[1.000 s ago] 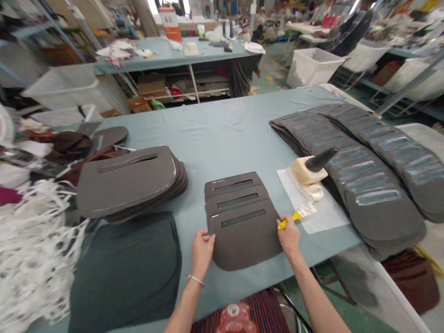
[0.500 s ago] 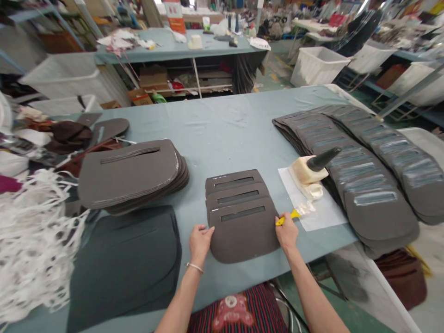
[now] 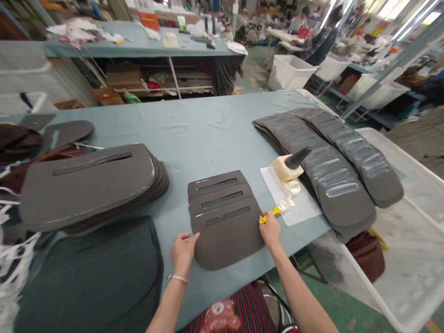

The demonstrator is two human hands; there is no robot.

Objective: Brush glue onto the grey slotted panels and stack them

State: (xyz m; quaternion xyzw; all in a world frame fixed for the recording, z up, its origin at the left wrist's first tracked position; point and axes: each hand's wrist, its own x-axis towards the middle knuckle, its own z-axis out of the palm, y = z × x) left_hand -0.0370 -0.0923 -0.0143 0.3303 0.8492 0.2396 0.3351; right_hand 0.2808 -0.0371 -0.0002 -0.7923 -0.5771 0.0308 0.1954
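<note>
At lower centre, the left hand [image 3: 183,253] is loosely curled, thumb at the left edge of the frontmost of three overlapped panels [image 3: 227,243]; whether it pinches, I cannot tell. The right hand [image 3: 270,230], closed round the brush [image 3: 266,217], is at their right edge. The panels lie between the hands on the tabletop [image 3: 215,138]. Beyond, right of centre, are paper [image 3: 305,212] and bottle [image 3: 284,171]. Only the view has swung right; hands and panels keep their arrangement, so the work shows no visible advance

Green floor [image 3: 355,313], far table [image 3: 142,47] — blue-topped, bright windows [image 3: 391,8]
</note>
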